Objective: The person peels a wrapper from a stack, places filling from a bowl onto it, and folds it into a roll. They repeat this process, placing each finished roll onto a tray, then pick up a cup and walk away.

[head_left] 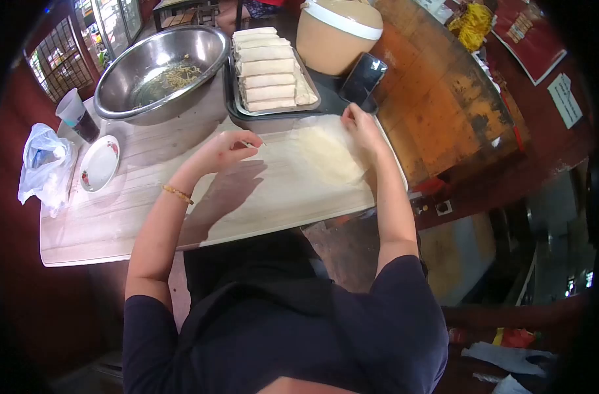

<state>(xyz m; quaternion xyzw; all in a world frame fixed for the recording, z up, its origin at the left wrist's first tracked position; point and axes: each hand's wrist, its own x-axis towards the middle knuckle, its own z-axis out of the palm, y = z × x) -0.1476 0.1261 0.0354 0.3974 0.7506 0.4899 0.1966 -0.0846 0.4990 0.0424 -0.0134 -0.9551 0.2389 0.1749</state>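
Observation:
Pale round spring roll wrappers [329,156] lie on the right part of the light wooden table [142,223]. My right hand [363,128] is at their far right edge, fingers closed on the thin sheet. To the left, my left hand [228,150] hovers above the table with thumb and fingers pinched. A tiny whitish bit sticks out of that pinch, too small to name. Beyond my hands, rolled spring rolls [266,69] lie stacked in a metal tray [314,105]. A large steel bowl [119,108] at the back left holds some stringy yellowish filling [178,77].
A phone [363,77] leans by a tan tub with a white lid [335,39]. At the left are a floral dish [100,164], a cup of dark drink [78,115] and a plastic bag [46,164]. Another person's leg [227,16] shows behind the table.

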